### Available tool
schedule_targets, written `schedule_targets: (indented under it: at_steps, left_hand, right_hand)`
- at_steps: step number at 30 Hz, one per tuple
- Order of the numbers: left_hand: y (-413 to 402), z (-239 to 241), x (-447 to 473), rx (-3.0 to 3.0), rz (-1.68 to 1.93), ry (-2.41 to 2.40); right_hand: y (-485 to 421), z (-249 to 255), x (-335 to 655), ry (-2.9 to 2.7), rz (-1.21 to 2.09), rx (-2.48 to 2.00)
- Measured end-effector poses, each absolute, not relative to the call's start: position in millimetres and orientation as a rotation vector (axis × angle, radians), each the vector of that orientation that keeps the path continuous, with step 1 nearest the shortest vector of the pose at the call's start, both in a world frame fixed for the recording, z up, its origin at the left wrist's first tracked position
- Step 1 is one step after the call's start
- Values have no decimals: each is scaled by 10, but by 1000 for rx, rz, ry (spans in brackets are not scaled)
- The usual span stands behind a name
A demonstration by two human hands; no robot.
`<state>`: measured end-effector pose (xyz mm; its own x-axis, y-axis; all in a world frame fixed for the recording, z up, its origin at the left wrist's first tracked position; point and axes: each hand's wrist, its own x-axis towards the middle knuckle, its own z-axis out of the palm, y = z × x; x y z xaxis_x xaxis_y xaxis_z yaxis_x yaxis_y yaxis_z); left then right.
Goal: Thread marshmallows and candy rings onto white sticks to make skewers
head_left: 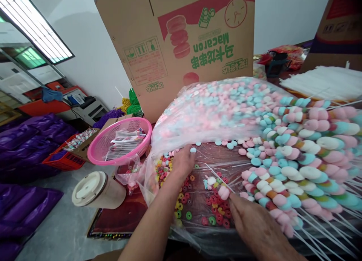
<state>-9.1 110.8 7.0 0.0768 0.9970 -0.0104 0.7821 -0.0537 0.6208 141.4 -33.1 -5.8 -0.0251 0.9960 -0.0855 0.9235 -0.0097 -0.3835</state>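
My left hand (183, 163) reaches to the edge of the marshmallow heap, its fingers drawn together at a small pale blue marshmallow (193, 150). In my right hand (251, 225), closed fingers hold a thin white stick (216, 174) that slants up to the left. A pink marshmallow (224, 192) sits by the fingertips, seemingly on the stick. Red candy rings (219, 215) lie just left of that hand, and a small white-and-blue candy piece (210, 181) lies close to the stick. More coloured rings (164, 169) spread beneath my left forearm.
A plastic-covered heap of pink, blue and white marshmallows (215, 106) fills the back. Finished skewers (299, 170) pile up at right, with white sticks (325, 80) behind. At left stand a pink basket (92, 151) and a lidded cup (113, 193). A cardboard box (181, 70) rises behind.
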Motion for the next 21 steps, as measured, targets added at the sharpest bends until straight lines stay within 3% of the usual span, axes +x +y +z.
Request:
schedule_targets:
  at_steps: [5,9,14,21]
  left_hand:
    - [1435,-15,21,1817,615,1635]
    - [991,75,-173,1668,657,1441]
    - [325,192,-269,891,889,1055]
    - [104,54,-214,960,1023,1126]
  right_hand:
    - [-393,-109,1522,-2019,503,-1906]
    - [-374,-55,1518,-2008,501,-1934]
    - [-348,64,1368,-2105,564,-1903]
    - [-464,80,1308,-2167,557,-1951]
